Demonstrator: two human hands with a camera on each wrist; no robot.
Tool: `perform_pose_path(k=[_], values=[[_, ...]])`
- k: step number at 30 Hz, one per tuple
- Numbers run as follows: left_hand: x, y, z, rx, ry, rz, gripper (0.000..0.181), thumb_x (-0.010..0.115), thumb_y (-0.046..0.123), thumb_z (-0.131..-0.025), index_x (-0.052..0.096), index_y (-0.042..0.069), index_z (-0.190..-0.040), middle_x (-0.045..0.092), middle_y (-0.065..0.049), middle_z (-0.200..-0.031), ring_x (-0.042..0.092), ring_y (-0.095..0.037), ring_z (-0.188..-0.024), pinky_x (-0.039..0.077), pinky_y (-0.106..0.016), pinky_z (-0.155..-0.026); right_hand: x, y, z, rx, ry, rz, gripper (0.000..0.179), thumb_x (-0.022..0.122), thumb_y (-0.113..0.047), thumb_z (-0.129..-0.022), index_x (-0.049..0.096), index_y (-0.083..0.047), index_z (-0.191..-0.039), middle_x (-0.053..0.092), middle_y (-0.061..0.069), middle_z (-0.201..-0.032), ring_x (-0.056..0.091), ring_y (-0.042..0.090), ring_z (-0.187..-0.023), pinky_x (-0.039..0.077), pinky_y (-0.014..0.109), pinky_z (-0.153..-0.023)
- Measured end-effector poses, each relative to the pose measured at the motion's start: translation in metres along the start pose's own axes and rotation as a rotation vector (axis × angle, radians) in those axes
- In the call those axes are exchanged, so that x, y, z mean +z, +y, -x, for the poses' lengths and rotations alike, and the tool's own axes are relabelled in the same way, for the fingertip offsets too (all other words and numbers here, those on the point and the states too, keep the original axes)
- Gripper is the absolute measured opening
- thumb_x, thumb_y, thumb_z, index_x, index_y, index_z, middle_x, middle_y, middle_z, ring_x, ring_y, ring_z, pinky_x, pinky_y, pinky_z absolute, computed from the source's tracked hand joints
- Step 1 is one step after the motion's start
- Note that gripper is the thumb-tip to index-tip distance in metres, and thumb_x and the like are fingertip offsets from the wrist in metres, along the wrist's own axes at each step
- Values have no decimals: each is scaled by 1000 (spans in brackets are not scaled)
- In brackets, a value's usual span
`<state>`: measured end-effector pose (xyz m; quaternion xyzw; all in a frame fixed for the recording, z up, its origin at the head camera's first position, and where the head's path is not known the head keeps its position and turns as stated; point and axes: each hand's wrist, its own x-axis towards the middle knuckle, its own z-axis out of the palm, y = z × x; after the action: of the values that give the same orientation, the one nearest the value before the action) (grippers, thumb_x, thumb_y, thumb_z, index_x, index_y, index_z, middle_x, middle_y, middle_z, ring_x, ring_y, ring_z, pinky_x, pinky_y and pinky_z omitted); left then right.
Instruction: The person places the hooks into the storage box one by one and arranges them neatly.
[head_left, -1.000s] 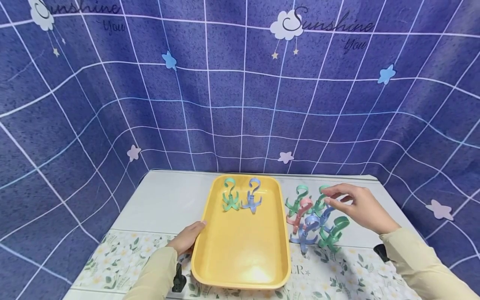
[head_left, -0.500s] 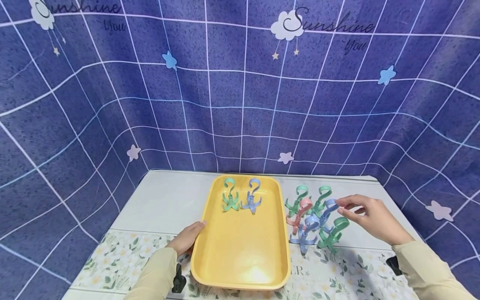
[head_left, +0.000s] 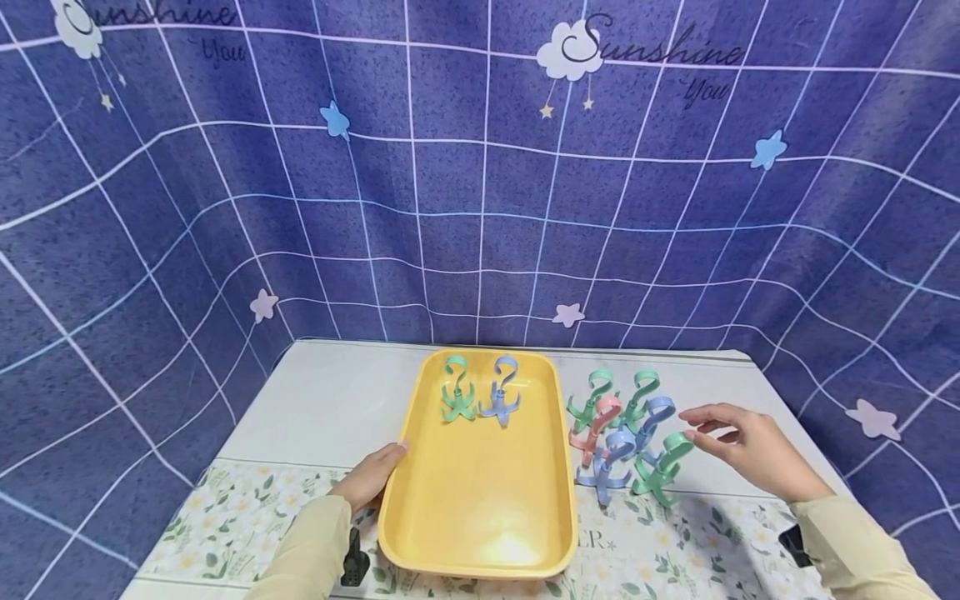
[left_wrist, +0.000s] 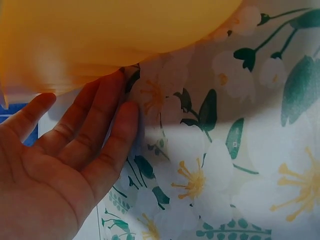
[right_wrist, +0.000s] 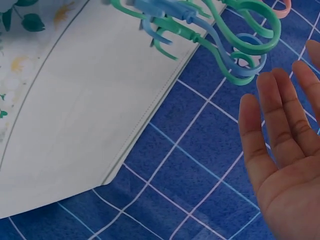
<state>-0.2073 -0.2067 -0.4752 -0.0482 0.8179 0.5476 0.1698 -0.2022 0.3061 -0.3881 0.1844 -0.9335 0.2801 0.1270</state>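
Observation:
In the head view, my left hand (head_left: 369,477) holds the left edge of a yellow tray (head_left: 390,508); the left wrist view shows its fingers against the outer wall, beneath the rim. A green hanging hook (head_left: 457,400) and a blue hanging hook (head_left: 501,400), both plastic with curled tops and several prongs, lie at the tray's far end. To the tray's right stand several more, among them a pink hook (head_left: 597,429). My right hand (head_left: 753,446) has its fingers loosely extended, thumb tip right at the curled top of the nearest green hook (head_left: 663,467).
A white tabletop (head_left: 337,392) with a floral cover (head_left: 240,517) along its front lies under everything. Blue-purple grid-patterned cloth (head_left: 450,250) rises behind it and at both sides.
My right hand has moved towards me and to the right, from the far green hook past the blue one to the near green one. The left hand and hooks stay put.

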Motion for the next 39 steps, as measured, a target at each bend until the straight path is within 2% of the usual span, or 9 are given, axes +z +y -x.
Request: perform_pose_path(k=[8, 11, 21, 27, 31, 39], values=[[-1, 1, 1, -3, 1, 2, 59, 36, 42, -112, 44, -6, -145, 69, -12, -98, 71, -26, -81, 60, -42, -70, 7, 7, 6, 74, -112, -33, 29, 78, -16, -92, 73, -8, -119, 72, 7, -113, 68, 19, -92, 57, 28, -71], [-1, 0, 1, -2, 2, 1, 59, 36, 43, -111, 44, -6, -145, 69, -12, -98, 70, -25, -81, 60, -41, -70, 10, 10, 7, 83, -125, -31, 28, 78, -17, -92, 73, -7, -118, 72, 6, -113, 68, 20, -92, 57, 28, -71], [-2, 1, 4, 23, -36, 13, 60, 36, 42, -112, 41, -7, -146, 69, -15, -100, 71, -28, -84, 60, -43, -71, 17, 19, 9, 109, -137, -28, 27, 76, -18, -94, 73, -5, -117, 73, 8, -111, 68, 21, -92, 57, 28, -71], [-1, 2, 4, 16, -26, 5, 59, 35, 40, -112, 40, -7, -147, 68, -15, -100, 70, -27, -83, 59, -42, -69, 18, 17, 9, 139, -133, -24, 25, 74, -18, -95, 74, -7, -117, 73, 8, -112, 69, 23, -95, 57, 28, -73], [0, 2, 4, 13, -19, 5, 59, 35, 40, -112, 41, -7, -146, 68, -15, -99, 70, -27, -82, 60, -42, -69, 18, 15, 10, 145, -131, -23, 27, 73, -24, -96, 74, -7, -118, 73, 6, -112, 68, 23, -95, 57, 27, -73], [0, 2, 3, 8, -1, 10, 60, 37, 42, -111, 43, -6, -146, 69, -14, -100, 71, -26, -84, 60, -42, -72, 16, 14, 9, 115, -104, -7, 26, 73, -26, -97, 74, -8, -117, 73, 4, -109, 68, 21, -94, 56, 28, -72]])
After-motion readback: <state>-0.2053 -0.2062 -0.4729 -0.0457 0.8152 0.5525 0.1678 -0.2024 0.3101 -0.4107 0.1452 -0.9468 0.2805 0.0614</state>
